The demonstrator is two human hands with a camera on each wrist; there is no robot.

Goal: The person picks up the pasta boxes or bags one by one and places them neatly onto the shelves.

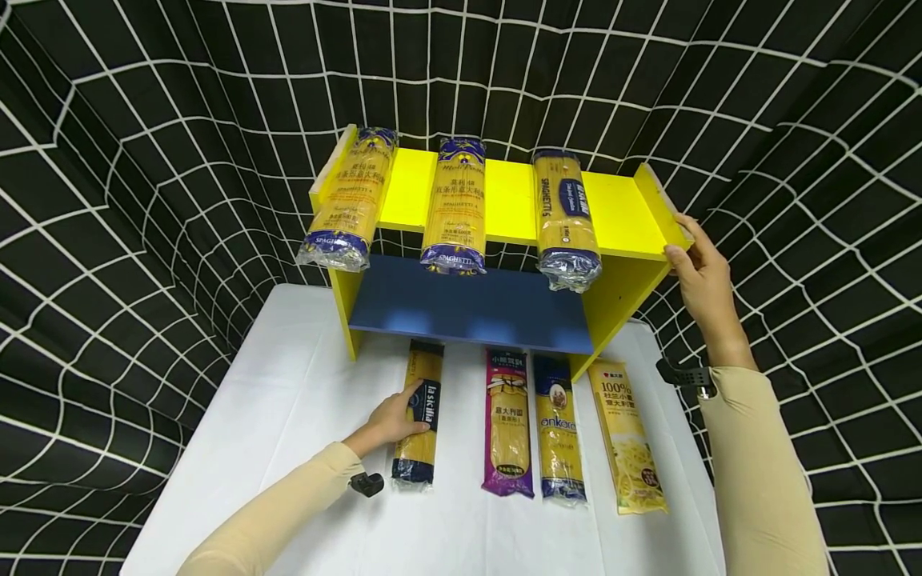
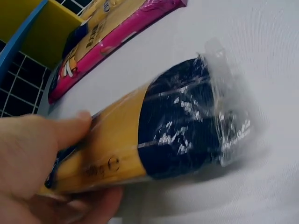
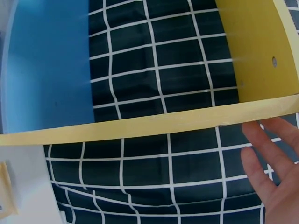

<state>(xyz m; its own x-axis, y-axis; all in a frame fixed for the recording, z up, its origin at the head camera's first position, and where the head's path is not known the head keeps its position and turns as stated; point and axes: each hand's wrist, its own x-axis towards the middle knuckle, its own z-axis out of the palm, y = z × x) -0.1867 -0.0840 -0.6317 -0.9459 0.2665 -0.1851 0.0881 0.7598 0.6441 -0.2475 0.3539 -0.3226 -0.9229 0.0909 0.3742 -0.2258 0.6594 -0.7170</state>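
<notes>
My left hand (image 1: 396, 418) grips a la sicilia spaghetti pack (image 1: 426, 404) lying on the white table below the shelf. In the left wrist view, the thumb lies along one side of this spaghetti pack (image 2: 117, 140) and fingers show beneath it; its dark blue end has crinkled clear wrap. My right hand (image 1: 702, 280) touches the upper right side panel of the yellow shelf (image 1: 619, 212). The right wrist view has its fingers (image 3: 256, 173) fairly straight against the panel's outer side. Three spaghetti packs (image 1: 457, 204) lie across the top board, their ends over the front edge.
Right of the held pack lie a magenta pasta pack (image 1: 508, 424), an ankara pack (image 1: 560, 432) and a yellow pasta pack (image 1: 628, 436) on the table (image 1: 302, 416). A blue lower board (image 1: 468, 308) spans the shelf. Black cloth with a white grid surrounds everything.
</notes>
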